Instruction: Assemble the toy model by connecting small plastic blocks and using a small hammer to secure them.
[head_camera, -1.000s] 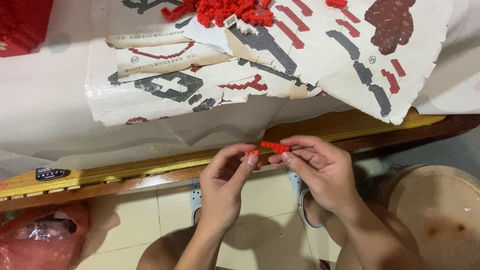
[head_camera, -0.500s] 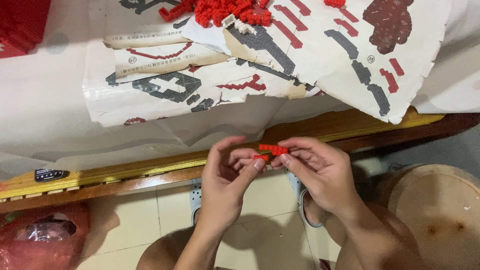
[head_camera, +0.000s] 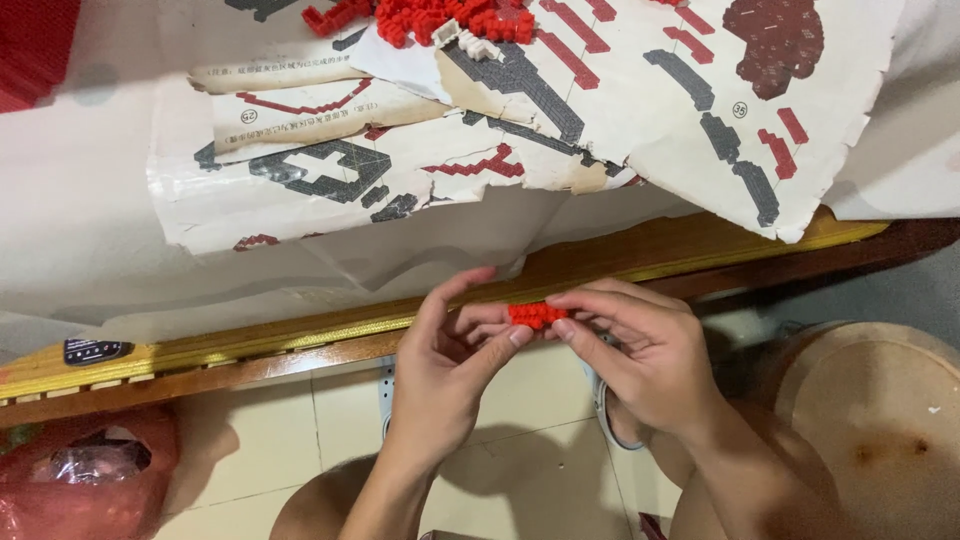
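Red brick piece (head_camera: 536, 314), pinched between the fingertips of left hand (head_camera: 450, 370) and right hand (head_camera: 640, 350), held below the surface (head_camera: 620, 262) edge. Loose bricks (head_camera: 440, 18) lie on instruction sheets (head_camera: 520, 120) above. Uneven finger pressure could pop small bricks off onto the tiled floor (head_camera: 520, 460).

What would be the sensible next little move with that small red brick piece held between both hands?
Probably press it together: the red brick piece is pinched between fingertips of the left hand and right hand, clear of the table edge, with nothing bracing it underneath.
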